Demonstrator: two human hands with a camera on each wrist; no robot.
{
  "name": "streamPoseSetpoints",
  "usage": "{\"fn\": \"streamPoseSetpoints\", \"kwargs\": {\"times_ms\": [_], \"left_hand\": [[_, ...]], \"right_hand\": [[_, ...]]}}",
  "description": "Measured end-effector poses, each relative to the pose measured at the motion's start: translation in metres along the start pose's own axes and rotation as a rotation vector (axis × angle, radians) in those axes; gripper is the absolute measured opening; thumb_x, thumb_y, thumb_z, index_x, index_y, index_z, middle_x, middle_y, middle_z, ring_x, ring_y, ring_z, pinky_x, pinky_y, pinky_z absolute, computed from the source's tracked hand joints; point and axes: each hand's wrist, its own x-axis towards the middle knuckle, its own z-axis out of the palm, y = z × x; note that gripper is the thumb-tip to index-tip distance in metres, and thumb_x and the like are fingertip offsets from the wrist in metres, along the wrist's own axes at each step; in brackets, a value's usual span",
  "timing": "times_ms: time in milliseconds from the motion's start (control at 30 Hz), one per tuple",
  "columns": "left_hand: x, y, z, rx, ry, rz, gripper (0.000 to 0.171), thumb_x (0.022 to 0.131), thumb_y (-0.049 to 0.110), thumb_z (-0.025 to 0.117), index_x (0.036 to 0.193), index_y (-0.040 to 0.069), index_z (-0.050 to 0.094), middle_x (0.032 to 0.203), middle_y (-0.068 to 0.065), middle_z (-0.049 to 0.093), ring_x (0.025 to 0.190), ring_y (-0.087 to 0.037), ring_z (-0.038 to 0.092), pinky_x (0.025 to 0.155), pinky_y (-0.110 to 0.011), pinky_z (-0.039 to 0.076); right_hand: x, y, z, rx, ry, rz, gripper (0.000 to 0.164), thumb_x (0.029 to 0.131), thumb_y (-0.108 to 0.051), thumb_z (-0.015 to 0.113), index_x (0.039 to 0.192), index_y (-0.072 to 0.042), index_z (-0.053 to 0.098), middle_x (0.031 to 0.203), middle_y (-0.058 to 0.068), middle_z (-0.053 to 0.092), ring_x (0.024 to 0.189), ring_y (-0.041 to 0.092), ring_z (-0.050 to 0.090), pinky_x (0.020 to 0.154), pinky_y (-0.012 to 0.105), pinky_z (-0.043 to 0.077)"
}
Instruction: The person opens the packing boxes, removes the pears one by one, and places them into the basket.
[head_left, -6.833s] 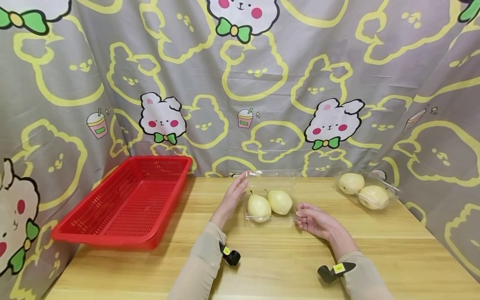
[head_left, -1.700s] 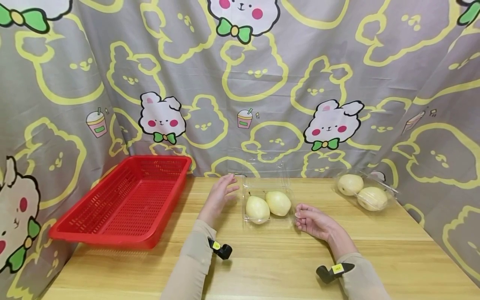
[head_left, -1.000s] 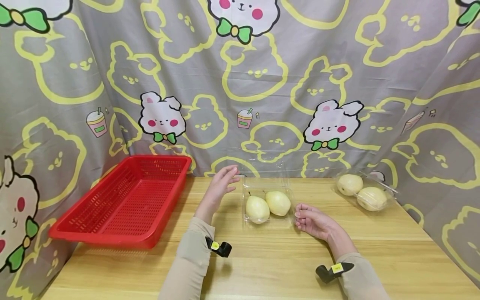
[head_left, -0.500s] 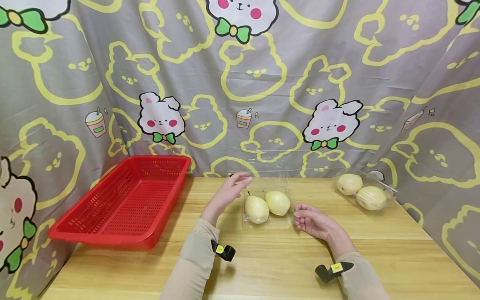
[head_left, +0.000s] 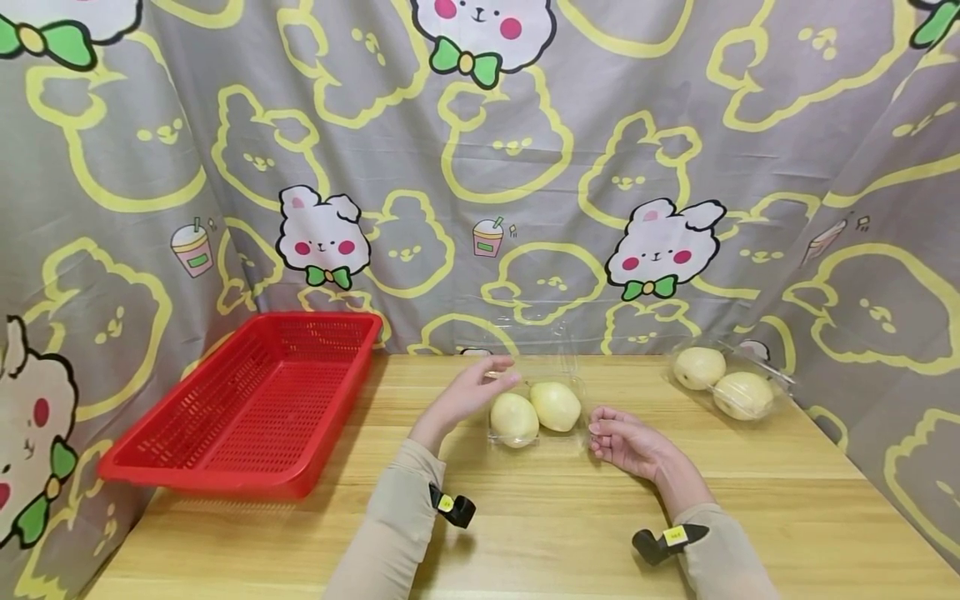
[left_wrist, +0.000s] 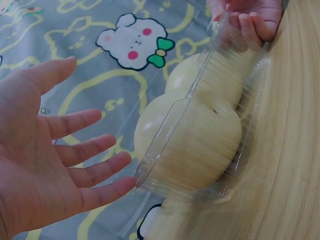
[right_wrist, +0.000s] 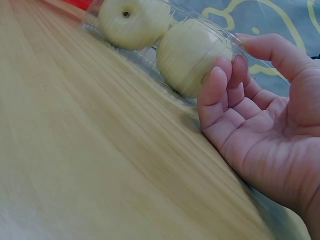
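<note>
While left hand [left_wrist: 55, 145] spreads, right [right_wrist: 265, 105] seemingly pinches box [head_left: 553, 445].

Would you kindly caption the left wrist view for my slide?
Outspread left hand near a clear plastic box holding two round, pale yellow pears; right hand at its far end.

Now catching thin, clear, glossy plastic in the container [left_wrist: 162, 132]; seeing smooth, softly shining skin on the pears [head_left: 556, 407]; picking up moulded plastic with a mild gloss in the basket [head_left: 202, 479]; getting smooth, satiny wood grain across the table [head_left: 540, 533]; finding lightly creased cloth in the curtain [head_left: 420, 150], matt cloth in the sleeves [head_left: 401, 521].
</note>
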Motion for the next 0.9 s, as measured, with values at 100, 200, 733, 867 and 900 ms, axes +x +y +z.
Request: {"fn": "streamPoseSetpoints", "kwargs": {"times_ms": [100,200,733,867,900], "left_hand": [[-0.001,0.0,0.0,0.007,-0.008,0.002,0.052,0.097,0.039,0.056,0.141,0.013,0.048,0.145,-0.013,0.049,0.127,-0.033,0.053,0.106,-0.046,0.045],[-0.001,0.0,0.0,0.015,-0.016,0.005,0.053,0.097,0.041,0.056,0.141,0.014,0.048,0.145,-0.012,0.049,0.128,-0.033,0.053,0.106,-0.045,0.045],[-0.002,0.0,-0.001,0.052,-0.04,0.019,0.055,0.094,0.041,0.06,0.142,0.016,0.048,0.146,-0.009,0.048,0.133,-0.038,0.046,0.108,-0.048,0.042],[-0.002,0.002,0.0,0.065,-0.047,0.049,0.055,0.093,0.035,0.063,0.14,0.012,0.049,0.145,-0.013,0.049,0.132,-0.042,0.046,0.108,-0.05,0.041],[-0.002,0.002,0.001,0.076,-0.048,0.058,0.054,0.093,0.034,0.064,0.14,0.011,0.049,0.145,-0.014,0.049,0.131,-0.043,0.046,0.107,-0.05,0.042]], "right_hand": [[-0.002,-0.003,0.002,-0.019,0.049,0.02,0.024,0.1,0.001,0.039,0.096,-0.017,0.055,0.08,-0.005,0.063,0.074,0.009,0.063,0.071,0.022,0.054],[-0.003,-0.008,0.005,-0.08,0.137,0.039,0.018,0.101,-0.005,0.041,0.099,-0.017,0.054,0.078,-0.006,0.061,0.074,0.009,0.063,0.072,0.023,0.054],[0.019,-0.023,0.049,-1.093,0.761,-0.216,0.051,0.091,-0.019,0.064,0.134,0.0,0.045,0.118,0.023,0.053,0.104,0.033,0.055,0.087,0.042,0.049],[0.018,-0.017,0.05,-1.274,0.772,-0.276,0.051,0.088,-0.018,0.065,0.133,0.002,0.048,0.124,0.027,0.052,0.115,0.042,0.052,0.097,0.055,0.045],[0.018,-0.016,0.05,-1.309,0.772,-0.282,0.052,0.088,-0.018,0.065,0.132,0.002,0.048,0.125,0.028,0.052,0.116,0.043,0.051,0.098,0.057,0.044]]}}
